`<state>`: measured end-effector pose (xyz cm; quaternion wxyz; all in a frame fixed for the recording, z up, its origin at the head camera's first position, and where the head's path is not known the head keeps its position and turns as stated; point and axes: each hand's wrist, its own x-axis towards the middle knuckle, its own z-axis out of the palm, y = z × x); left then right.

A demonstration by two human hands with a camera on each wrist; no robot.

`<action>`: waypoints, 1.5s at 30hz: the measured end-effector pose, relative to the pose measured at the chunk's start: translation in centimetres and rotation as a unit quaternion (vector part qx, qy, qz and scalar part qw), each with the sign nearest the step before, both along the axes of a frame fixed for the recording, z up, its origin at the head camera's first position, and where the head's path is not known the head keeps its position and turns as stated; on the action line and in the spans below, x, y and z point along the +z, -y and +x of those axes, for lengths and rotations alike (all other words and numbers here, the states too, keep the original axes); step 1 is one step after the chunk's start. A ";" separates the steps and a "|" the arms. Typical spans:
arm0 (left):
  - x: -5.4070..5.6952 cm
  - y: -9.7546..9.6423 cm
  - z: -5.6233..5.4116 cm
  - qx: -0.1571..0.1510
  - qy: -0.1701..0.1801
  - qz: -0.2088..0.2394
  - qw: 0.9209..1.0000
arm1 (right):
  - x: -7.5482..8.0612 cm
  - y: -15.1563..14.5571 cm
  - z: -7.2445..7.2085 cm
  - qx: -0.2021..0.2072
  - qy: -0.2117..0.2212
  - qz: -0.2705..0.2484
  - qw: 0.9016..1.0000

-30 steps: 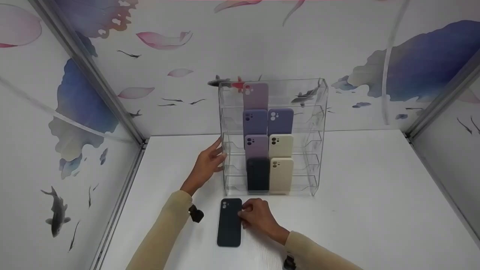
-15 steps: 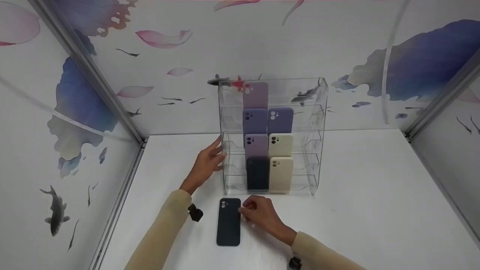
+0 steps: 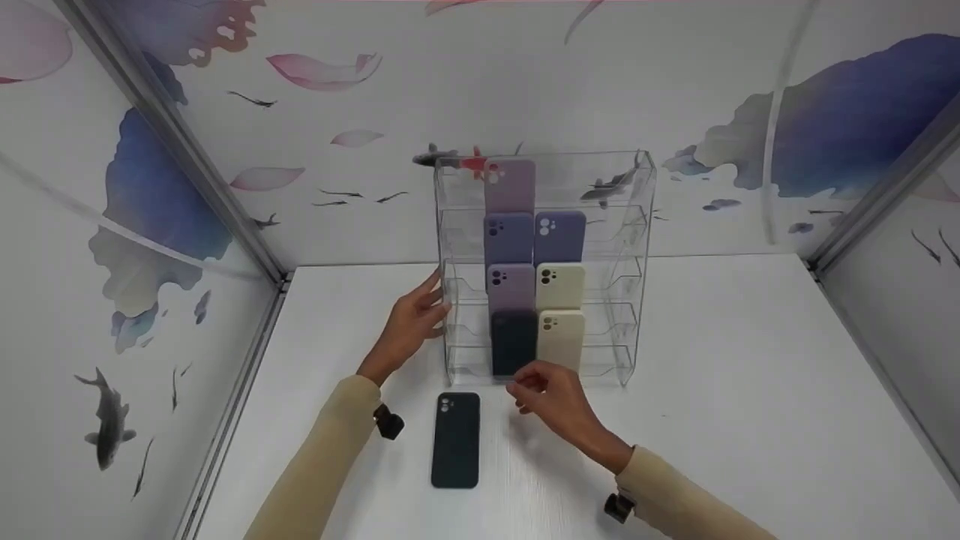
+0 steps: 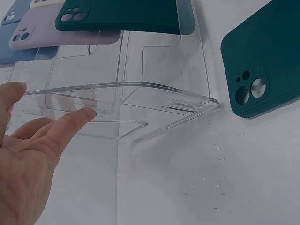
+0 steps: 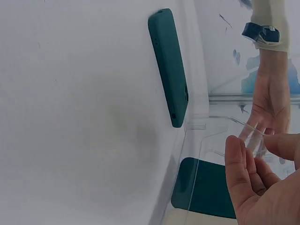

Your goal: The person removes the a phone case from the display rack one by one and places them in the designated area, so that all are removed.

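Note:
A clear tiered rack (image 3: 615, 330) stands on the table with phone cases in its tiers. My left hand (image 3: 407, 328) rests against its left side panel; the left wrist view shows the thumb near the panel's edge and extended fingertips at the panel. On the table before the rack lies a dark green phone case (image 3: 455, 441), camera cutouts towards the rack. My right hand (image 3: 559, 401) is off to the right of that case, low in front of the rack. Its fingers are loosely bent with nothing between them and the thumb (image 5: 281, 146).
In the bottom tier are a dark green case (image 3: 514, 341) and a cream case (image 3: 561, 334). Above stand a lilac case (image 3: 511, 289), another cream case (image 3: 560, 287), two blue-purple ones and a pink-purple case (image 3: 510, 187). Printed walls bound the table (image 3: 750, 375).
My right hand has left the edge of the dark green case on the table and moved right and towards the rack. The case and my left hand stay in place.

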<state>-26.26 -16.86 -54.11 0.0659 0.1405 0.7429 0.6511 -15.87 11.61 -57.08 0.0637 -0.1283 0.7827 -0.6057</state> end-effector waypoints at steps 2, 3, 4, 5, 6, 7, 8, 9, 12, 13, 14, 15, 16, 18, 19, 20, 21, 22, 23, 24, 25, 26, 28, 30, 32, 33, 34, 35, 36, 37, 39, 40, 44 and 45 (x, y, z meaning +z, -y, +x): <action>0.1 0.1 0.0 -0.001 0.001 -0.002 1.000 | 0.6 -0.4 -0.2 -0.005 -0.007 0.002 1.000; 0.1 0.2 0.1 -0.001 0.001 -0.002 1.000 | 0.9 -0.6 -0.3 -0.008 -0.009 0.001 1.000; 0.1 0.2 0.1 -0.001 0.001 -0.002 1.000 | 1.2 -0.8 -0.5 -0.011 -0.010 0.001 1.000; 0.1 0.2 0.0 -0.002 0.000 0.000 1.000 | 1.5 -1.0 -0.6 -0.016 -0.011 0.001 1.000; 0.1 0.2 0.0 -0.003 -0.001 0.000 1.000 | 1.9 -1.2 -0.7 -0.020 -0.012 0.000 1.000; 0.1 0.2 0.0 -0.004 -0.002 0.001 1.000 | 2.2 -1.4 -0.8 -0.024 -0.013 -0.002 1.000; 0.0 0.2 0.0 -0.005 -0.004 0.003 1.000 | 2.5 -1.6 -0.9 -0.028 -0.013 -0.003 1.000; 0.0 0.2 0.0 -0.005 -0.005 0.004 1.000 | 2.8 -1.9 -1.0 -0.032 -0.012 -0.005 0.999; 0.0 0.2 0.0 -0.005 -0.007 0.003 1.000 | 3.6 -2.6 -1.4 -0.038 -0.009 -0.012 0.999; 0.1 0.2 0.0 -0.005 -0.007 0.003 1.000 | 3.8 -2.9 -1.5 -0.039 -0.009 -0.012 0.999; 0.1 0.2 0.0 -0.005 -0.007 0.002 1.000 | 4.1 -3.1 -1.6 -0.043 -0.009 -0.010 0.999; 0.1 0.2 0.0 -0.005 -0.007 0.001 1.000 | 4.4 -3.3 -1.7 -0.044 -0.011 -0.010 0.999; 0.0 0.2 -0.1 -0.005 -0.007 0.002 1.000 | 4.6 -3.5 -1.8 -0.046 -0.014 -0.010 0.999; 0.0 0.1 -0.1 -0.004 -0.006 0.002 1.000 | 5.0 -3.9 -2.0 -0.052 -0.023 -0.006 0.998; 0.0 0.1 -0.1 -0.004 -0.005 0.002 1.000 | 5.3 -4.1 -2.1 -0.056 -0.027 -0.005 0.998; -0.1 0.1 -0.2 -0.003 -0.005 0.002 1.000 | 5.5 -4.2 -2.2 -0.060 -0.032 -0.003 0.998; -0.1 0.1 -0.2 -0.002 -0.005 0.002 1.000 | 5.7 -4.4 -2.3 -0.062 -0.036 -0.003 0.997; 0.0 0.1 -0.2 -0.002 -0.005 0.001 1.000 | 5.9 -4.5 -2.4 -0.064 -0.040 0.000 0.997; 0.0 0.1 -0.2 -0.001 -0.005 0.000 1.000 | 6.1 -4.7 -2.4 -0.066 -0.044 0.001 0.997; 0.0 0.1 -0.2 -0.001 -0.004 -0.001 1.000 | 6.2 -4.8 -2.5 -0.067 -0.046 0.002 0.997; 0.0 0.1 -0.2 -0.001 -0.004 -0.001 1.000 | 6.4 -4.9 -2.6 -0.067 -0.048 0.001 0.997; 0.0 0.1 -0.2 -0.001 -0.003 -0.001 1.000 | 6.5 -5.0 -2.6 -0.066 -0.051 0.000 0.997; -0.1 0.1 -0.2 -0.002 0.002 0.003 1.000 | 6.8 -5.2 -2.7 -0.065 -0.056 0.001 0.996; 0.0 0.1 -0.2 -0.001 0.006 0.007 1.000 | 7.1 -5.5 -2.9 -0.064 -0.061 0.004 0.996; 0.0 0.1 -0.2 0.000 0.010 0.011 1.000 | 7.3 -5.7 -3.0 -0.066 -0.067 0.010 0.996; 0.0 0.1 -0.2 0.001 0.012 0.012 1.000 | 7.5 -5.8 -3.0 -0.066 -0.069 0.014 0.995; 0.0 0.1 -0.2 0.002 0.012 0.011 1.000 | 7.6 -5.9 -3.1 -0.067 -0.072 0.017 0.995; 0.0 0.1 -0.2 0.004 0.011 0.010 1.000 | 7.8 -6.0 -3.2 -0.068 -0.075 0.022 0.995; 0.0 0.1 -0.2 0.005 0.011 0.009 1.000 | 7.9 -6.2 -3.3 -0.070 -0.078 0.028 0.994; 0.0 0.1 -0.2 0.005 0.011 0.009 1.000 | 8.1 -6.3 -3.4 -0.072 -0.081 0.033 0.994; -0.1 0.1 -0.2 0.008 0.011 0.005 1.000 | 8.4 -6.6 -3.6 -0.076 -0.087 0.043 0.992; -0.1 0.0 -0.2 0.008 0.011 0.004 1.000 | 8.5 -6.7 -3.7 -0.078 -0.091 0.048 0.992; 0.0 0.0 -0.2 0.009 0.009 0.006 1.000 | 9.1 -7.2 -4.0 -0.084 -0.100 0.059 0.990; 0.1 0.1 -0.2 0.008 0.008 0.008 1.000 | 9.3 -7.2 -4.2 -0.085 -0.102 0.060 0.989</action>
